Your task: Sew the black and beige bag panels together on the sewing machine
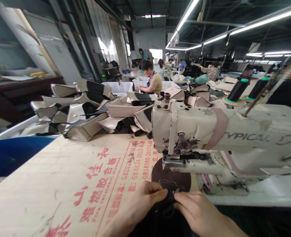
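Both hands meet at the near side of the sewing machine [190, 125], close to the lower middle of the head view. My left hand [147, 200] pinches a small black piece of material [170, 197] between thumb and fingers. From the other side, my right hand [195, 207] grips the same black piece, its fingers closed. The piece looks folded or looped, but its exact kind cannot be made out against the dark area below. Just beyond the fingertips lies a dark brown round pad [171, 174], beneath the machine's arm, with thin loose thread on it.
A plywood board [86, 184] with red print covers the left. Beige and black bag-like pieces [86, 125] are heaped behind it. Black thread spools [238, 89] stand above the machine. A blue sheet [19, 153] lies at left. A seated person [153, 80] and other people work farther back.
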Tool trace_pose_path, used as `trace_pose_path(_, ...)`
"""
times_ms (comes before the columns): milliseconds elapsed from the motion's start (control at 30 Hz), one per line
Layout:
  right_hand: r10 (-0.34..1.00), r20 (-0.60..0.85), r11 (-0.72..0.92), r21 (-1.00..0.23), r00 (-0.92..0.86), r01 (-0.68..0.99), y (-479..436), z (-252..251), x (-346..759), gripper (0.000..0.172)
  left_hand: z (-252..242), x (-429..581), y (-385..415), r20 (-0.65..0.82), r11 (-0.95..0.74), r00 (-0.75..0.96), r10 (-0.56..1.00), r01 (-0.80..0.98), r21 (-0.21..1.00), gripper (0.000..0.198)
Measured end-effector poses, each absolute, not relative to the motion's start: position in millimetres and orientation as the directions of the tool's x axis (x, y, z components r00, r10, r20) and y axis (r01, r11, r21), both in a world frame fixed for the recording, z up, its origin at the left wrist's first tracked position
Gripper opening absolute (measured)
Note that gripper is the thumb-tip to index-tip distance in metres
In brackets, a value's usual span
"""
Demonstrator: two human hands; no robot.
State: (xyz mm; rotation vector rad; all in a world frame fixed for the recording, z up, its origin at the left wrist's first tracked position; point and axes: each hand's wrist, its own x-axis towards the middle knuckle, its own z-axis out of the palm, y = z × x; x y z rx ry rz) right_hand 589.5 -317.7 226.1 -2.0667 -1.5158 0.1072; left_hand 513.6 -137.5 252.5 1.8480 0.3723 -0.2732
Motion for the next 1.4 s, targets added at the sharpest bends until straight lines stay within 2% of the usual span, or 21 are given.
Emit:
trace_pose_path(67, 0.866, 0.288, -0.198, -0.554, 0.409, 0.809, -320, 221, 589, 0.016, 250, 517, -136, -0.403, -0.248, 0.909, 0.105, 0.417, 0.875, 0.036)
trace_pose_path(100, 0.86, 0.318, -0.18, -0.542, 0.399, 0.821, -320, 220, 590, 0.023, 249, 518, -137, -0.411, -0.238, 0.906, 0.1, 0.422, 0.875, 0.035)
trace_pose_path(167, 0.864, 0.374, -0.158, -0.438, 0.339, 0.885, -321, 219, 591, 0.032, 247, 521, -139, -0.415, -0.211, 0.903, 0.107, 0.429, 0.879, 0.033)
trace_pose_path(267, 0.873, 0.392, -0.163, -0.325, 0.289, 0.932, -320, 221, 595, 0.027, 243, 526, -143, -0.417, -0.174, 0.898, 0.142, 0.437, 0.882, 0.032)
trace_pose_path(400, 0.876, 0.398, -0.128, -0.356, 0.274, 0.926, -317, 221, 599, 0.021, 240, 530, -147, -0.41, -0.172, 0.901, 0.142, 0.43, 0.886, 0.032)
trace_pose_path(467, 0.862, 0.413, -0.117, -0.401, 0.294, 0.908, -317, 219, 600, 0.02, 241, 525, -150, -0.313, -0.248, 0.931, 0.186, 0.353, 0.902, 0.035)
trace_pose_path(533, 0.843, 0.425, -0.119, -0.45, 0.329, 0.885, -317, 217, 600, 0.019, 243, 513, -154, -0.123, -0.379, 0.954, 0.273, 0.224, 0.898, 0.031)
trace_pose_path(633, 0.828, 0.419, -0.126, -0.508, 0.372, 0.852, -319, 215, 598, 0.019, 239, 489, -159, 0.149, -0.614, 0.944, 0.295, 0.067, 0.786, 0.021)
trace_pose_path(767, 0.813, 0.417, -0.143, -0.534, 0.406, 0.833, -319, 214, 596, 0.018, 219, 474, -159, 0.4, -0.857, 0.913, 0.078, -0.144, 0.495, 0.033)
trace_pose_path(833, 0.806, 0.416, -0.155, -0.54, 0.422, 0.827, -317, 214, 595, 0.018, 211, 476, -156, 0.426, -0.907, 0.905, 0.013, -0.169, 0.386, 0.041)
trace_pose_path(933, 0.797, 0.407, -0.178, -0.547, 0.446, 0.818, -315, 213, 595, 0.017, 209, 484, -153, 0.387, -0.934, 0.922, -0.023, -0.158, 0.322, 0.048)
trace_pose_path(1033, 0.808, 0.392, -0.195, -0.527, 0.44, 0.827, -315, 215, 594, 0.016, 216, 491, -153, 0.353, -0.927, 0.935, -0.041, -0.167, 0.335, 0.045)
trace_pose_path(1133, 0.85, 0.369, -0.189, -0.452, 0.376, 0.872, -316, 218, 596, 0.024, 224, 493, -154, 0.328, -0.902, 0.944, -0.041, -0.177, 0.395, 0.036)
trace_pose_path(1233, 0.888, 0.347, -0.158, -0.385, 0.301, 0.91, -316, 219, 600, 0.029, 232, 495, -154, 0.286, -0.853, 0.958, -0.026, -0.17, 0.493, 0.029)
trace_pose_path(1400, 0.894, 0.337, -0.16, -0.379, 0.296, 0.912, -314, 216, 605, 0.022, 243, 501, -147, 0.13, -0.729, 0.991, 0.042, -0.058, 0.682, 0.023)
